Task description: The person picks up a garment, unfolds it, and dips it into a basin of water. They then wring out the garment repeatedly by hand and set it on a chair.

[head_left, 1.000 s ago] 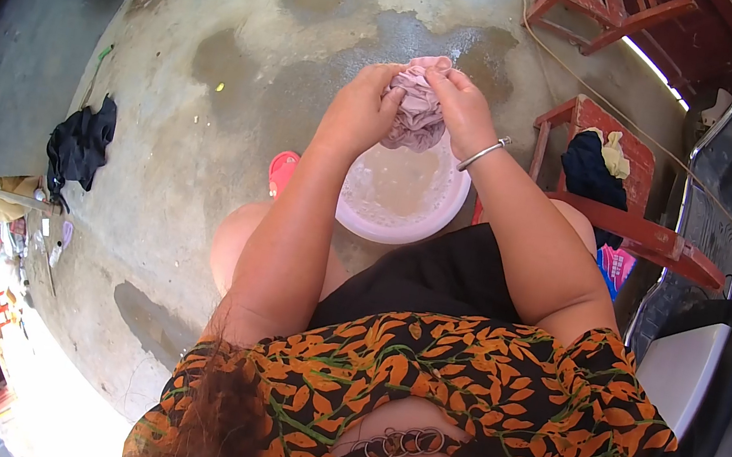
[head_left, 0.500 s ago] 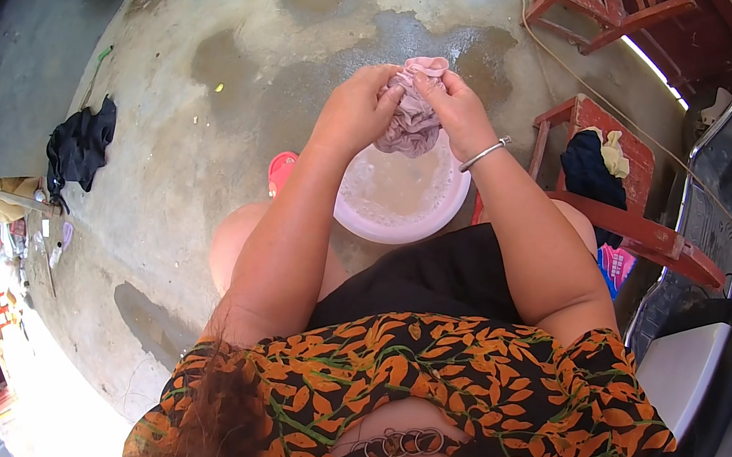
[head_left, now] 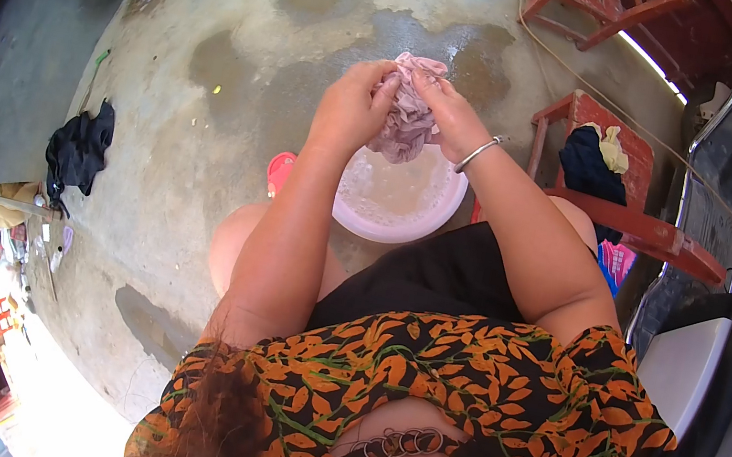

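Observation:
A crumpled pink cloth (head_left: 406, 124) is bunched between my two hands, above the far side of a pale pink basin (head_left: 394, 233). My left hand (head_left: 358, 96) grips the cloth from the left, thumb pointing up along it. From the right, my right hand (head_left: 451, 115) is closed on the same cloth, with a metal bangle (head_left: 478, 153) at the wrist. Cloudy, sudsy water (head_left: 399, 193) lies in the basin. The fingertips of both hands are partly hidden by the cloth.
On the right, a red wooden chair (head_left: 627, 142) carries dark clothing (head_left: 590, 164) and a cream cloth. Another red chair (head_left: 598, 1) is farther back. Black fabric (head_left: 81, 150) lies at the left. Wet patches mark the concrete floor, and a red shoe (head_left: 279, 172) shows beside the basin.
The cloth's lower bunch hangs slightly lower, and its top has been reshaped. My left hand has shifted a little left, while my right fingers have moved over the cloth.

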The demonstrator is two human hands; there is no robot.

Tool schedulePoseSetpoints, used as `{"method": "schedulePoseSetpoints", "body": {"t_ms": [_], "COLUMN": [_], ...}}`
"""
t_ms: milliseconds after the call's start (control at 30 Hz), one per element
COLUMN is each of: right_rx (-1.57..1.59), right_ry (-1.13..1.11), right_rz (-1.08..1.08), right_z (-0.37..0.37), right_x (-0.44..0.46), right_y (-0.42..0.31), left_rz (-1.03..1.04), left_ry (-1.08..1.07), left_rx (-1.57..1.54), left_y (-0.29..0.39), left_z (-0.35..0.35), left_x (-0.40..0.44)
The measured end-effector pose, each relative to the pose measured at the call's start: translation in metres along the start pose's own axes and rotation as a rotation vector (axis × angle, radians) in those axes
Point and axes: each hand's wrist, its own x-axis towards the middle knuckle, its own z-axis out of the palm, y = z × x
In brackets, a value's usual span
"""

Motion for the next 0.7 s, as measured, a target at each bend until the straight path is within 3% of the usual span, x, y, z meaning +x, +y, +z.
{"method": "schedulePoseSetpoints", "body": {"t_ms": [67, 167, 500, 700], "right_rx": [0.030, 0.068, 0.081, 0.213], "right_ry": [-0.023, -0.137, -0.111, -0.068], "right_rz": [0.187, 0.255, 0.160, -0.026], "right_z": [-0.001, -0.006, -0.014, -0.014], "right_x": [-0.003, -0.003, 0.002, -0.002], "right_y": [-0.002, 0.001, 0.013, 0.000], "left_rz": [0.010, 0.015, 0.048, -0.021], "left_ry": [0.011, 0.022, -0.010, -0.055], "left_rx": [-0.002, -0.031, -0.096, -0.119], "left_y": [0.000, 0.003, 0.001, -0.007], "left_z": [0.001, 0.000, 0.001, 0.007], "left_x": [-0.001, -0.001, 0.002, 0.002]}}
